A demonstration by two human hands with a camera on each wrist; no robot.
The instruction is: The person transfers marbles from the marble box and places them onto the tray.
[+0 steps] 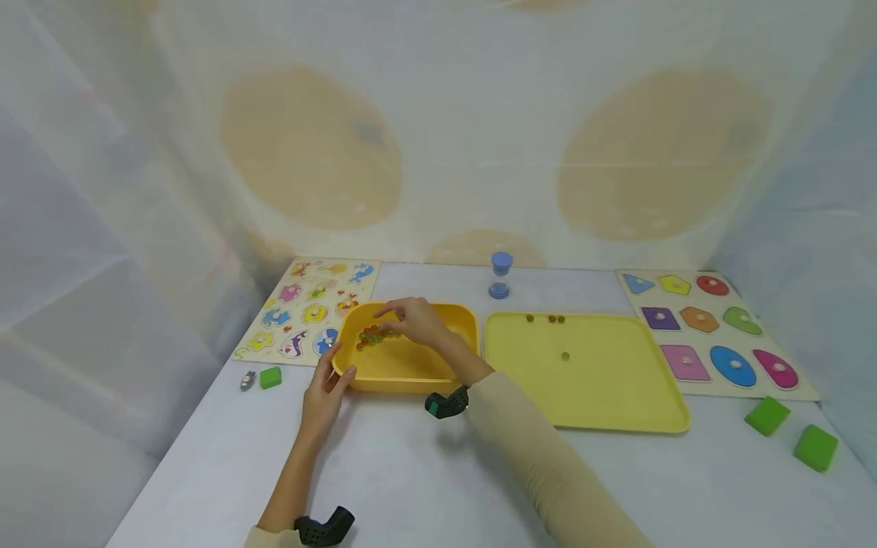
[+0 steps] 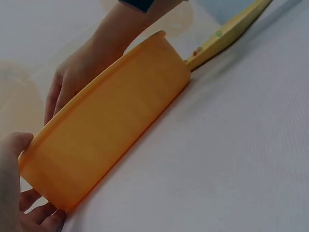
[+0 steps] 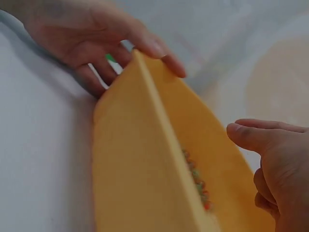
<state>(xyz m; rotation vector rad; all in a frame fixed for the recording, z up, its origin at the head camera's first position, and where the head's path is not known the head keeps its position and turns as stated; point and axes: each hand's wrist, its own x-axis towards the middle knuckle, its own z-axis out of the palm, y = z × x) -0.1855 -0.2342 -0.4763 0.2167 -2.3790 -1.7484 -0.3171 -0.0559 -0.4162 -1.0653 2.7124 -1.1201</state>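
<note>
An orange tub (image 1: 404,386) stands on the table with many small red-brown and green marbles (image 1: 373,336) gathered toward its left end. My left hand (image 1: 323,396) grips the tub's near-left corner, thumb at the rim and other fingers against the outer wall, as the right wrist view also shows. Over the tub hovers my right hand (image 1: 416,321), just above the marbles. In the head view its thumb and index finger are apart with nothing visible between them; the right wrist view shows its other fingers bent (image 3: 264,191).
A yellow tray (image 1: 596,380) to the right bears a few marbles (image 1: 552,319) along its far edge and one green marble (image 1: 565,356). Behind stands a blue-capped sand timer (image 1: 501,275). Puzzle boards (image 1: 308,288) flank both sides, with green blocks (image 1: 767,415) and a small toy car (image 1: 248,380) nearby.
</note>
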